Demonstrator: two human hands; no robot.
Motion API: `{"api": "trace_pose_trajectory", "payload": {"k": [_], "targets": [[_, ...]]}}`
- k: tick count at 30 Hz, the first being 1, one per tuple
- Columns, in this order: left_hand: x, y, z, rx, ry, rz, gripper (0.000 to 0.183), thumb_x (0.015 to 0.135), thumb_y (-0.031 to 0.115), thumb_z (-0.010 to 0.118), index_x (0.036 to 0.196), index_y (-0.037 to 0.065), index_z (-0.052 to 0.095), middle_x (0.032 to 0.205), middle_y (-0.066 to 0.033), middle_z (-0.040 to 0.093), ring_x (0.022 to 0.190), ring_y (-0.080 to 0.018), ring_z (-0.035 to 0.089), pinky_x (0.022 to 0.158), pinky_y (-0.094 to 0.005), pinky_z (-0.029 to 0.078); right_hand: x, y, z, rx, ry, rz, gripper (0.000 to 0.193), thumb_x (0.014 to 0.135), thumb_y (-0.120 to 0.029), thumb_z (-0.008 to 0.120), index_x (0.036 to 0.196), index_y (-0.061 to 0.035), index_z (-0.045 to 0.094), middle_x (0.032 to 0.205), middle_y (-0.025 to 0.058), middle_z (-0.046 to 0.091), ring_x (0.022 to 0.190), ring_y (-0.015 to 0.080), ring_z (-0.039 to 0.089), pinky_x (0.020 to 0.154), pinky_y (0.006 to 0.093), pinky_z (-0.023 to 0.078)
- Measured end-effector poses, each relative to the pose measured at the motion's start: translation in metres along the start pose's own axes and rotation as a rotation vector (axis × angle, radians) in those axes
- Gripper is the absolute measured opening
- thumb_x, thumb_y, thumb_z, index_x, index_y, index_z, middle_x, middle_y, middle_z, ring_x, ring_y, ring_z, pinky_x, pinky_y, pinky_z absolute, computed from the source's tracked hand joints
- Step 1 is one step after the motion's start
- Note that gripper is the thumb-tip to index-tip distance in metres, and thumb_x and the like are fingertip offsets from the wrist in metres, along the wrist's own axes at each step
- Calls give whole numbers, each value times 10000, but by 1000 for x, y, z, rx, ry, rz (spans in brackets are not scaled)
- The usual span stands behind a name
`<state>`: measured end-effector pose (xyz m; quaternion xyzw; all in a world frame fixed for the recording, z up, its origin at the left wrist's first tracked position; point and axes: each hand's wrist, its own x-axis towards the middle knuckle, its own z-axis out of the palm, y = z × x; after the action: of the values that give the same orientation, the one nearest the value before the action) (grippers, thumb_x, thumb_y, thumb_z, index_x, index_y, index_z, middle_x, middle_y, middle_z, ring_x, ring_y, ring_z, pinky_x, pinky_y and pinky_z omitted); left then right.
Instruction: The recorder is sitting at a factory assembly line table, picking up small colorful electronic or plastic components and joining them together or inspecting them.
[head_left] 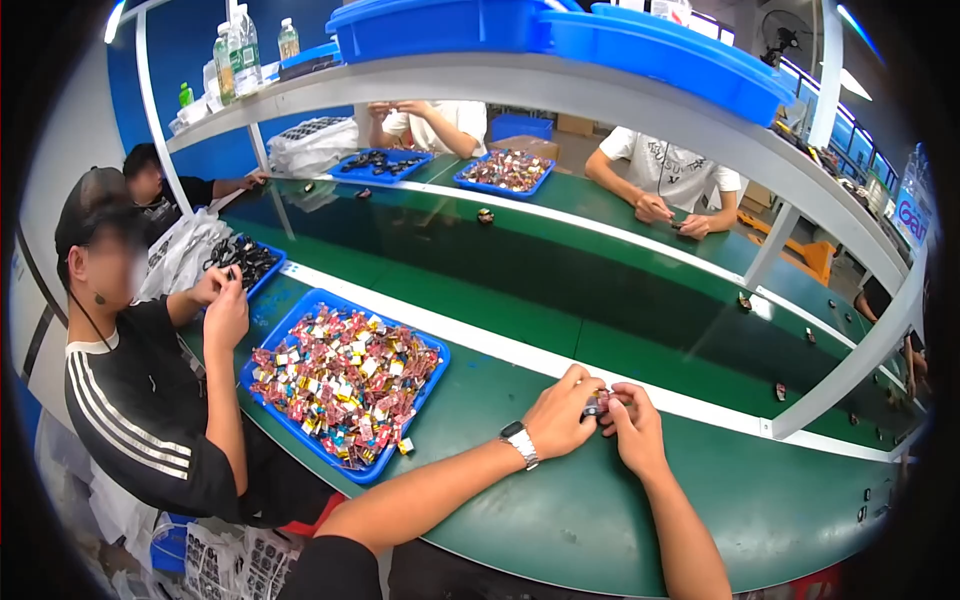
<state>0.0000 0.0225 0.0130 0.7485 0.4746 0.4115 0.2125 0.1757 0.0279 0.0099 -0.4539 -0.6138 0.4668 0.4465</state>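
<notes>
Over the green worktop, my left hand (563, 412) and my right hand (637, 425) meet, fingers closed around a small piece (598, 404). It looks like a red circuit board with a black casing part; my fingers hide much of it. A metal-banded watch (519, 442) is on my left wrist. To the left of my hands stands a blue tray (446, 362) heaped with small red circuit boards (350, 372) bearing white, yellow and blue parts. One loose board (405, 446) lies at the tray's right rim.
A dark green conveyor belt (560, 290) runs beyond a white rail (470, 347), carrying scattered small pieces. At my left, a co-worker (140, 400) handles something small beside a tray of black parts (250, 262). More people sit across. Overhead, a white shelf (480, 85) holds blue bins (440, 30).
</notes>
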Motion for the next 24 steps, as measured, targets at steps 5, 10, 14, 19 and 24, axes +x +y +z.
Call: {"api": "trace_pose_trajectory", "payload": {"k": [5,10,14,19,24], "targets": [[-1,0,6,-122,-18,5,469,786,78,668,1246,97,576,1089,-116,526,855,-276,636,751,-383,546,10,19,5,62,-27,39,277,957,-13,545,1228,35,515,1054,129,661,898,147,656,768,264,534],[1,-6,8,-363,-103,45,530,795,146,758,1279,63,560,1102,-104,572,842,-195,621,749,-319,541,-4,12,-2,176,35,13,315,930,15,579,1227,0,475,1013,122,674,915,152,653,796,280,536],[5,-23,3,-609,-196,-222,369,895,32,654,1256,-12,589,1092,-86,653,830,-92,635,778,-263,548,-1,7,3,49,3,-6,245,925,-3,624,1153,-12,535,960,63,637,808,95,602,677,233,511],[6,-21,-2,-689,-272,-232,515,900,-15,641,1390,17,488,1144,-91,629,912,-109,667,835,-272,544,5,8,-5,-111,58,-122,212,895,6,671,1104,3,637,953,70,639,803,104,619,685,249,531],[10,-20,-7,-763,-391,-230,547,890,-39,637,1405,-23,453,1213,-110,614,1050,-153,639,909,-306,536,2,-1,-6,-270,95,-309,167,870,28,682,1032,-12,686,993,69,645,825,146,657,698,256,540]]}}
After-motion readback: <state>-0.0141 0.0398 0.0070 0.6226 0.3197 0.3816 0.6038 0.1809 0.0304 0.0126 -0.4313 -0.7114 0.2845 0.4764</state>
